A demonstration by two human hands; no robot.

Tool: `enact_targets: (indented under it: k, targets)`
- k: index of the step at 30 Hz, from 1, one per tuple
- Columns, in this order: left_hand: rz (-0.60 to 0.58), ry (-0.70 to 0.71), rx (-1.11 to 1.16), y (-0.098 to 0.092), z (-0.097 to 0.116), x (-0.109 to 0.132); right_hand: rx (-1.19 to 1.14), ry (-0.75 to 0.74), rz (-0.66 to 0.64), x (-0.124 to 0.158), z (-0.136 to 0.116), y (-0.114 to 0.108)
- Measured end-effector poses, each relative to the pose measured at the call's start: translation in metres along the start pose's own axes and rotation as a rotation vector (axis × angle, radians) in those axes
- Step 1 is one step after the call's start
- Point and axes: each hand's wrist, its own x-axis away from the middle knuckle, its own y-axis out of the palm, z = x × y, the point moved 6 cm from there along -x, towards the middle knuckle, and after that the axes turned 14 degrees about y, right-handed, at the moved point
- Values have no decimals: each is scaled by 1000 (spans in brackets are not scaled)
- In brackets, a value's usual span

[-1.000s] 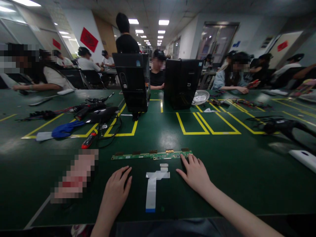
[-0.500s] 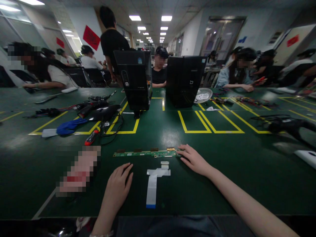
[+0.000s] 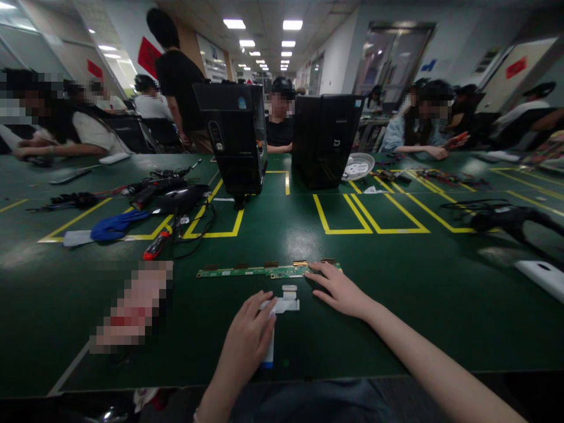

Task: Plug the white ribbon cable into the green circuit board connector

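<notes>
A long, narrow green circuit board (image 3: 247,271) lies across the green table in front of me. My right hand (image 3: 339,289) rests on its right end with the fingers stretched out and apart. Just below the board lies a white flat ribbon cable (image 3: 282,305) with a blue tip near the table edge. My left hand (image 3: 247,341) lies flat over the cable's long strip, fingertips touching the cable's upper part, fingers extended.
Two black computer towers (image 3: 238,138) stand upright at the table's middle, among yellow taped boxes (image 3: 348,229). Tools, cables, a red screwdriver (image 3: 155,247) and a blue glove (image 3: 115,225) lie at the left. A black device (image 3: 506,220) and white object (image 3: 544,276) sit right. People sit around.
My left hand has moved right from the bare table onto the ribbon cable. My right hand has slid slightly left along the board's right end.
</notes>
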Motion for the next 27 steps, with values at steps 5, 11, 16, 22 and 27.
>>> enact_targets:
  k: [5, 11, 16, 22, 27]
  targets:
    - [-99, 65, 10, 22, 25, -25, 5, 16, 25, 4, -2, 3]
    - [-130, 88, 11, 38, 38, -35, 24, 33, 20, 5, -3, 4]
    - [-119, 95, -25, 48, 43, -40, 31, 37, 7, 4, -2, 4]
    - [-75, 89, -45, 53, 40, -41, 30, 42, 10, 4, -2, 4]
    - [-84, 85, -39, 53, 40, -41, 33, 46, 0, 4, -2, 3]
